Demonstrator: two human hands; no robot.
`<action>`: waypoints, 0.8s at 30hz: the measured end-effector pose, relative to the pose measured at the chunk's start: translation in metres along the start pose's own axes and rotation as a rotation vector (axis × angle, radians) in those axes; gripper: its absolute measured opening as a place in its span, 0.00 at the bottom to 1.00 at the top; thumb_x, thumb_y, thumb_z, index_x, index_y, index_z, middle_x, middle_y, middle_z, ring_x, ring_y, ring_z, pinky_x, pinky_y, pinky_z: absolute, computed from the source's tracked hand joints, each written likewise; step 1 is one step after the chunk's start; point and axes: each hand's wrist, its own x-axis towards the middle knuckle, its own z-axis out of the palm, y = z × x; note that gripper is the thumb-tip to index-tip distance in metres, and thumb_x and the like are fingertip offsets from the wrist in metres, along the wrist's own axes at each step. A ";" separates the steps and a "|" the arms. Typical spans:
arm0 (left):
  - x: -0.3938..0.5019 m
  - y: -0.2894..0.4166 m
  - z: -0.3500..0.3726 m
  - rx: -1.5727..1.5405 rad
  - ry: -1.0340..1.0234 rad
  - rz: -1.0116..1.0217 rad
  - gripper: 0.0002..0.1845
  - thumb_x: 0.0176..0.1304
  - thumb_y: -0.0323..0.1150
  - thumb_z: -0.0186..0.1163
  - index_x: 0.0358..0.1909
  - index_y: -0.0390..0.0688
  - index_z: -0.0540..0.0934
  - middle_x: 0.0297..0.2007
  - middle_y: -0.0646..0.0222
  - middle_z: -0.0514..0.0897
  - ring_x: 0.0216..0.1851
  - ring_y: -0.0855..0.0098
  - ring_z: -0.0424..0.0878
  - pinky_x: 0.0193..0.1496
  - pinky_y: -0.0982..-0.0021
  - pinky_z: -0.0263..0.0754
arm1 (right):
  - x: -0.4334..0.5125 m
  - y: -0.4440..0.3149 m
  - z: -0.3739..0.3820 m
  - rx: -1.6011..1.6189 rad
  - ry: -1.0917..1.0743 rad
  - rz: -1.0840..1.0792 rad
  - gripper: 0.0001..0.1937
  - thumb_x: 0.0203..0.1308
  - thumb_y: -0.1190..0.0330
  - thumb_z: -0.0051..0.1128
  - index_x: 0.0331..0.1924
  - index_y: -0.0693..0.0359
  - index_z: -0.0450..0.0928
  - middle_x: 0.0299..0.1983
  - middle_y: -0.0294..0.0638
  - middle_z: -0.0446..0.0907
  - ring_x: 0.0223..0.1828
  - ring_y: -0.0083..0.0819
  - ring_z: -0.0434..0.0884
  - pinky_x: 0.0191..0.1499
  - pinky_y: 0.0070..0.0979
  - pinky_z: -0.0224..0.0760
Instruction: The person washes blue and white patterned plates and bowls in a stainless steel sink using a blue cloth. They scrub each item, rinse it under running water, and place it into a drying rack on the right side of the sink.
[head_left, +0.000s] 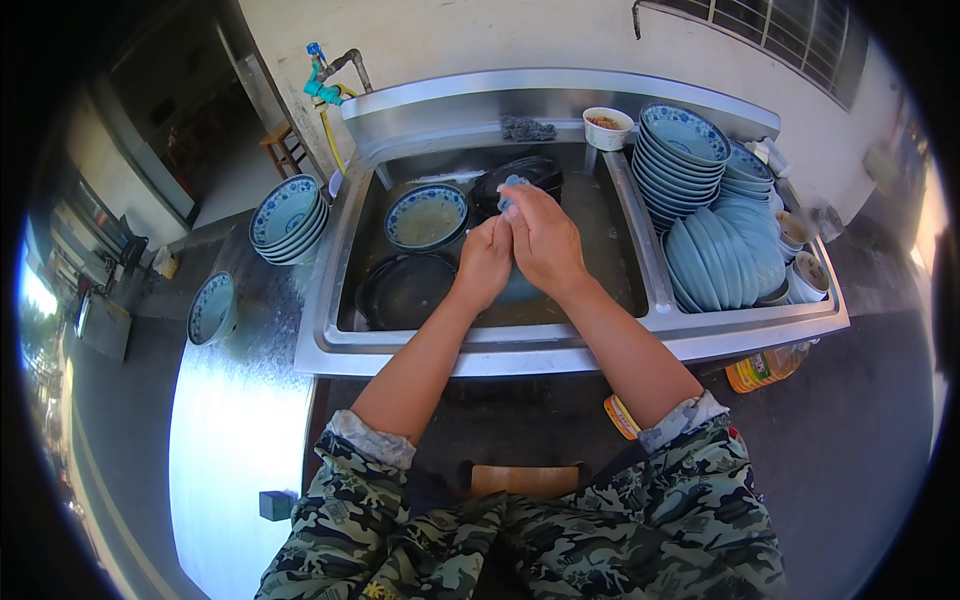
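Above the water in a stainless steel sink, my left hand and my right hand are pressed together around a crumpled light-blue cloth. Only its top sticks out past the fingers; the rest is hidden in the hands. Left of them, a blue-patterned bowl holds cloudy water. A round black dish lies nearer the front edge. Behind my hands are more black dishes, partly covered from view. Under my wrists a pale-blue bowl shows dimly through the murky water.
Right of the basin stand tall stacked bowls, tilted bowls and cups. A paper tub and steel wool sit at the back. Leftward are a bowl stack, a single bowl and a tap.
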 end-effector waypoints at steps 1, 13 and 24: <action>0.000 0.000 0.001 -0.065 0.011 0.001 0.23 0.86 0.44 0.51 0.39 0.34 0.82 0.27 0.71 0.77 0.32 0.80 0.70 0.37 0.69 0.70 | 0.005 0.004 -0.004 -0.011 -0.049 0.187 0.20 0.81 0.57 0.46 0.62 0.59 0.82 0.55 0.53 0.88 0.59 0.54 0.85 0.63 0.41 0.77; 0.004 0.015 -0.006 -0.854 0.173 -0.407 0.12 0.84 0.38 0.51 0.49 0.43 0.82 0.42 0.69 0.86 0.41 0.73 0.84 0.47 0.68 0.80 | -0.005 -0.018 0.021 -0.311 -0.006 -0.190 0.19 0.71 0.67 0.57 0.64 0.57 0.82 0.58 0.46 0.88 0.61 0.52 0.85 0.66 0.48 0.76; 0.031 -0.011 -0.040 -1.199 0.432 -0.555 0.26 0.89 0.47 0.40 0.71 0.40 0.73 0.71 0.55 0.78 0.70 0.52 0.78 0.77 0.46 0.70 | 0.000 0.010 -0.046 -0.249 -0.140 -0.411 0.23 0.68 0.66 0.65 0.66 0.56 0.80 0.65 0.52 0.79 0.71 0.54 0.75 0.75 0.51 0.66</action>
